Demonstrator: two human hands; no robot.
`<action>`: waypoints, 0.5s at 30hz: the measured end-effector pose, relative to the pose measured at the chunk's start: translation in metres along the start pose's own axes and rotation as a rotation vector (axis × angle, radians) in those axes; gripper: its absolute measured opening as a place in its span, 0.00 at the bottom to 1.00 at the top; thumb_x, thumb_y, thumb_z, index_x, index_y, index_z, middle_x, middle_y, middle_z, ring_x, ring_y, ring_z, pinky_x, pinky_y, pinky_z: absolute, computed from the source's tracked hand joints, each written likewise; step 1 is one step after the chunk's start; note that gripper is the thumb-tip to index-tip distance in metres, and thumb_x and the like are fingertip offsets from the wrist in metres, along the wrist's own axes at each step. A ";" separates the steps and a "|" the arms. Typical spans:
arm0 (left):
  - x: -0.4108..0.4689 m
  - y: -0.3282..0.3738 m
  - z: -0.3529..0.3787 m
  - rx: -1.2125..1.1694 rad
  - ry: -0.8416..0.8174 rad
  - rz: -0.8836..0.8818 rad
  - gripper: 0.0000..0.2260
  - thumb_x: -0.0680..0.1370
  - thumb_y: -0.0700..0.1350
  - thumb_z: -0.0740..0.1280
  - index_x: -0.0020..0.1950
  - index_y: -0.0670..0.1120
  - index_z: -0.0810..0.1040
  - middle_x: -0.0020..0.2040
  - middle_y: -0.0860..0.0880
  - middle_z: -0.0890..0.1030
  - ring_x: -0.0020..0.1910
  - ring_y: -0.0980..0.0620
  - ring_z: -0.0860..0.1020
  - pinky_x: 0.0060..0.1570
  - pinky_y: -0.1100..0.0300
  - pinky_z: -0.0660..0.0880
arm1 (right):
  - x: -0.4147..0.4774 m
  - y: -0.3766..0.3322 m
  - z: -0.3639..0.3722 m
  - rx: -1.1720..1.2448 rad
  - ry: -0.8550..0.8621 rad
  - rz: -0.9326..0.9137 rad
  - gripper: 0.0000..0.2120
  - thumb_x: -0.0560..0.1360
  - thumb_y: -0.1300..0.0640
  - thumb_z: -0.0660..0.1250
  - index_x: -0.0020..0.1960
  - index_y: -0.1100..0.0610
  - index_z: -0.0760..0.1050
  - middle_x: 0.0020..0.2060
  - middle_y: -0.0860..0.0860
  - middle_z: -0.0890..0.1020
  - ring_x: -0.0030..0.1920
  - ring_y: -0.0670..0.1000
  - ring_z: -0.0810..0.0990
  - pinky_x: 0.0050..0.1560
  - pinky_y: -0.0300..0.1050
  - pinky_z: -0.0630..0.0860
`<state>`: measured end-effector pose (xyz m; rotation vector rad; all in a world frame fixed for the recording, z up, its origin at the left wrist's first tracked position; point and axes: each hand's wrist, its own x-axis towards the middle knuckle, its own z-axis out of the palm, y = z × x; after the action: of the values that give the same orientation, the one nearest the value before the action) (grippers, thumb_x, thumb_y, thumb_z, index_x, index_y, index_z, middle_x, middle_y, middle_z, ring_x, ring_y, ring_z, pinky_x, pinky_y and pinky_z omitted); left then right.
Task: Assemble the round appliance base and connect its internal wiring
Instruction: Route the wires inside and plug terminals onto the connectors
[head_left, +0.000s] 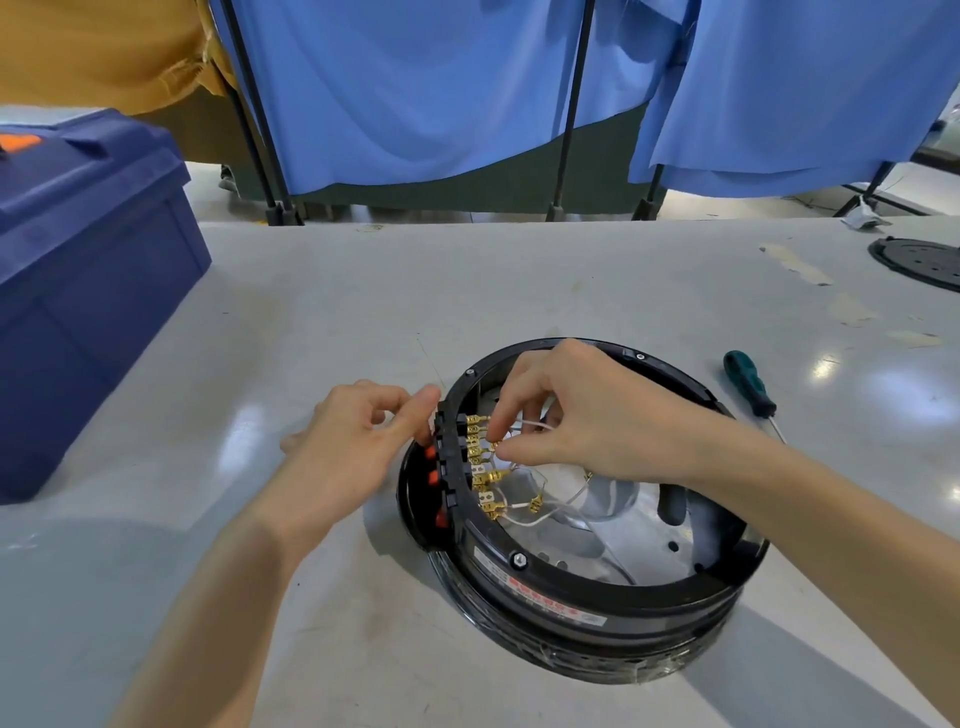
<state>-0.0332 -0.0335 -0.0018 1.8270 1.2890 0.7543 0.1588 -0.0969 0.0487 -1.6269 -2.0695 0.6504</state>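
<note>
While the grey table (322, 312) spreads wide under everything, a big blue toolbox (88, 291) sits at its far left, lid down. Right of centre and near, the round black appliance base (597, 582) lies open side up, a silver metal plate (644, 525) showing inside it. At the far right edge, a dark round disc (922, 260) rests well apart from the base. The left hand (353, 447) is outside the base's left wall, fingers loosely curled and holding nothing that I can see, thumb tip touching the black switch block (449, 467) with its orange-red buttons. The right hand (582, 415) reaches down inside the ring, thumb and forefinger pinched tight on a thin white wire (530, 426) right at the row of brass terminals (480, 467). A green-handled screwdriver (748, 382) lies just beyond the base's right rim.
</note>
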 end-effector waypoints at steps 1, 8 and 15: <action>0.000 -0.001 -0.001 0.007 -0.013 0.007 0.22 0.68 0.69 0.59 0.34 0.53 0.81 0.50 0.55 0.80 0.58 0.53 0.76 0.69 0.39 0.60 | 0.000 -0.001 0.000 -0.014 -0.004 0.001 0.02 0.71 0.57 0.75 0.43 0.54 0.86 0.42 0.49 0.82 0.40 0.46 0.77 0.38 0.36 0.71; -0.004 0.003 0.000 0.188 0.014 0.029 0.25 0.69 0.72 0.48 0.37 0.58 0.77 0.51 0.57 0.77 0.62 0.49 0.68 0.62 0.49 0.56 | 0.007 -0.006 -0.002 -0.163 -0.077 0.006 0.02 0.73 0.58 0.73 0.44 0.56 0.84 0.44 0.52 0.82 0.40 0.48 0.78 0.39 0.37 0.72; -0.009 0.008 -0.001 0.326 0.020 0.097 0.36 0.67 0.72 0.41 0.37 0.48 0.78 0.46 0.53 0.76 0.55 0.49 0.66 0.47 0.56 0.50 | -0.002 0.000 0.020 -0.233 0.093 -0.011 0.02 0.74 0.59 0.72 0.44 0.54 0.80 0.50 0.44 0.70 0.55 0.49 0.64 0.59 0.47 0.66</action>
<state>-0.0325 -0.0436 0.0051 2.1585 1.4085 0.6431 0.1468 -0.1007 0.0328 -1.7334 -2.1489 0.3330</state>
